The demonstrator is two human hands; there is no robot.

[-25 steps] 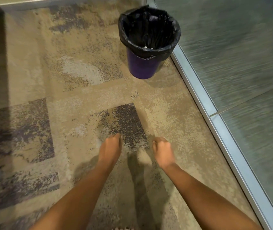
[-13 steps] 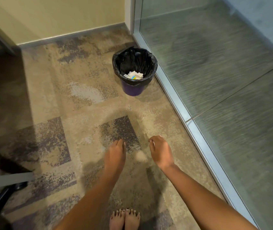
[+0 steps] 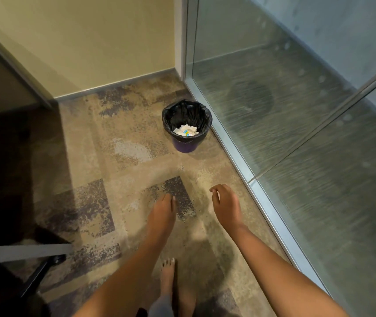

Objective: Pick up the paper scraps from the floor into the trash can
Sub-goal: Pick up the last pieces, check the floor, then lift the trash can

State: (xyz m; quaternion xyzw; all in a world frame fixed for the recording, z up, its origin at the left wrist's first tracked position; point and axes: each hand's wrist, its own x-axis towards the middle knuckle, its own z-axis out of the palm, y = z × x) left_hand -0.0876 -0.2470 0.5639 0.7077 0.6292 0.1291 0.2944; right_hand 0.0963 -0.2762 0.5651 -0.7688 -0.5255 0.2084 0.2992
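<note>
A small purple trash can [image 3: 186, 146] with a black liner stands on the carpet in the corner, beside the glass partition. White paper scraps [image 3: 185, 130] with a bit of blue and yellow lie inside it. My left hand [image 3: 162, 211] hangs flat, fingers straight and together, holding nothing. To its right, my right hand [image 3: 224, 203] is loosely curled, also with nothing in it. Both hands hover above the carpet well in front of the can. I see no scraps on the visible floor.
A glass partition [image 3: 296, 124] with a metal base rail [image 3: 251, 175] runs along the right. A yellow wall [image 3: 90, 42] closes the back. A desk edge [image 3: 22, 250] and a chair leg with caster [image 3: 45, 268] sit at the lower left. My bare foot [image 3: 168, 277] stands on the patterned carpet.
The view has risen and pulled back from the can, which now looks smaller and farther, with scraps visible inside. My hands stayed low in front and the right one's fingers loosened.
</note>
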